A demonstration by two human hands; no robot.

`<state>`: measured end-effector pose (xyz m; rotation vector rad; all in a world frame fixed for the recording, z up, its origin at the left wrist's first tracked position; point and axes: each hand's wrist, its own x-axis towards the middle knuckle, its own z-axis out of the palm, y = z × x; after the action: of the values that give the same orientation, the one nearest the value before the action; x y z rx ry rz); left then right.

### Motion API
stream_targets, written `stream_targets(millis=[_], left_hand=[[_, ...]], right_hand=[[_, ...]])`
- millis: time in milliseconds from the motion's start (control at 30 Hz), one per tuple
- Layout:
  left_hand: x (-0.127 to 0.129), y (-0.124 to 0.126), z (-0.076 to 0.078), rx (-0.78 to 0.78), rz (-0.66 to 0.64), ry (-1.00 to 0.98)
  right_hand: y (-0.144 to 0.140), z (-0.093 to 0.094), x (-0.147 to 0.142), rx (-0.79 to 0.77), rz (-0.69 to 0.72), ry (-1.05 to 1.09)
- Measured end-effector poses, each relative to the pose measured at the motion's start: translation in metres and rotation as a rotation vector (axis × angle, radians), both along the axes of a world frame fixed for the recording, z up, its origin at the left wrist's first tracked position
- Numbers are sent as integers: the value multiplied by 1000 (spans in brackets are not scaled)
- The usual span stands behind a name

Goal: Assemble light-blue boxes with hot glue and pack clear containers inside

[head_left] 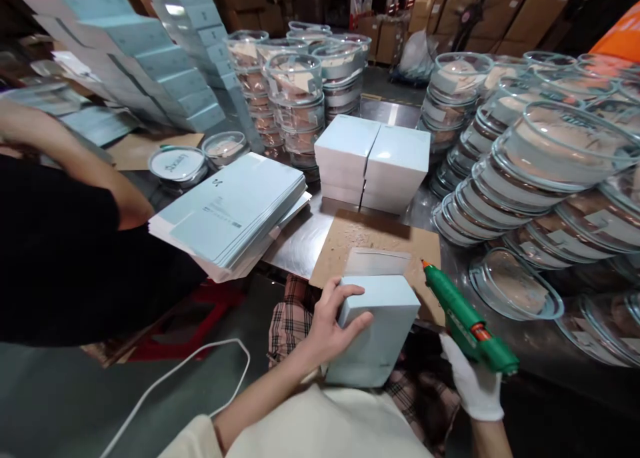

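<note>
The bare left hand (330,331) grips a pale blue cardboard box (377,331) by its side, held above the lap at the table (300,238) edge. The white-gloved right hand (475,381) clasps a green glue gun (467,321), its nozzle apparently just beside the box's open flap.

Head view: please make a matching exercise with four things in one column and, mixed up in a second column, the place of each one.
Things:
1. glue gun
2. pale blue box
3. flat cartons
4. two white boxes

Places:
A. stacked left of the cardboard sheet
B. in the gloved right hand
C. side by side behind the cardboard sheet
D. in the bare left hand

Pairs: 1-B, 2-D, 3-A, 4-C
</note>
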<state>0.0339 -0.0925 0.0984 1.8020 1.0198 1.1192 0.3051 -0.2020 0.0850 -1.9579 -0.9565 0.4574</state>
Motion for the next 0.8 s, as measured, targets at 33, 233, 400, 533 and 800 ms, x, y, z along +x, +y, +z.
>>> stream_targets(millis=[33,233,400,533,800], left_hand=[[-2,1,-1,-9,-1,-11],[-6,7,-8,-52,-32,-111],[-9,8,-9,-41,-63,-147],[-7,9,-9,-47,-187,-145],[8,8,-29,-195,-175,-456]], right_hand=[[8,1,2,-22,-8,63],[62,10,24,-221,8,392],[63,43,43,-356,-128,155],[64,66,1,-87,41,98],[66,37,-41,104,425,643]])
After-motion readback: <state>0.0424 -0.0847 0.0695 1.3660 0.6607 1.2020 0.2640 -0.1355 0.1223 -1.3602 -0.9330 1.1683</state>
